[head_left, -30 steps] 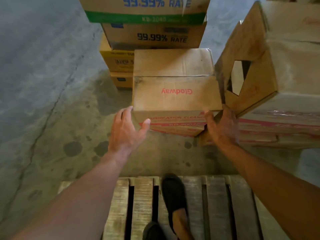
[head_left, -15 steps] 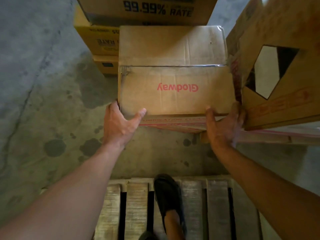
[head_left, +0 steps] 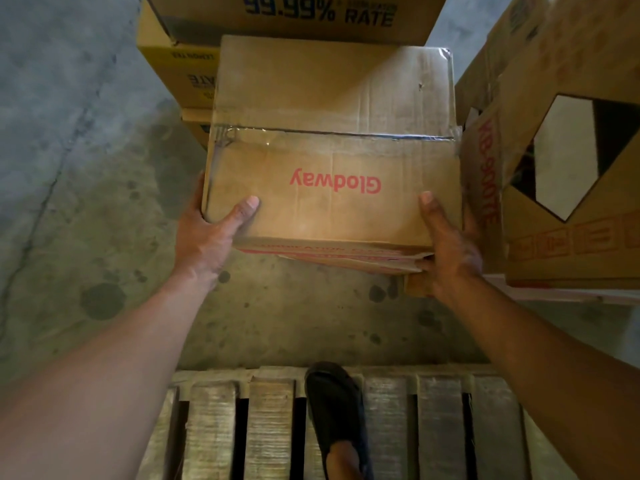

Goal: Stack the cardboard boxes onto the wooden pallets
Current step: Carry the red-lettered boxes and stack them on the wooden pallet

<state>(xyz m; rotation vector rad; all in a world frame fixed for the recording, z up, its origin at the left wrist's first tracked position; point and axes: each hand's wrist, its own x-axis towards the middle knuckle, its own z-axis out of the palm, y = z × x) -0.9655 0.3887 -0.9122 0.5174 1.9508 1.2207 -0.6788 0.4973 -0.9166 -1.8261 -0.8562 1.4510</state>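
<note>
A taped brown cardboard box marked "Glodway" (head_left: 332,140) fills the middle of the view, resting on another box whose red-printed edge shows below it. My left hand (head_left: 207,233) grips its near left corner, thumb on top. My right hand (head_left: 450,244) clasps the near right corner, thumb on top and fingers down the side. A wooden pallet (head_left: 270,427) of weathered slats lies at the bottom, under my foot.
Boxes printed "99.99% RATE" (head_left: 294,15) and yellow boxes (head_left: 176,74) are stacked behind. A large box with a diamond-shaped cutout (head_left: 568,161) stands close on the right. My dark shoe (head_left: 336,407) rests on the pallet. Stained concrete floor (head_left: 86,202) spreads to the left.
Both hands went from reaching beside the box to gripping its near corners, thumbs on top. The view has moved closer, so the box looks larger.
</note>
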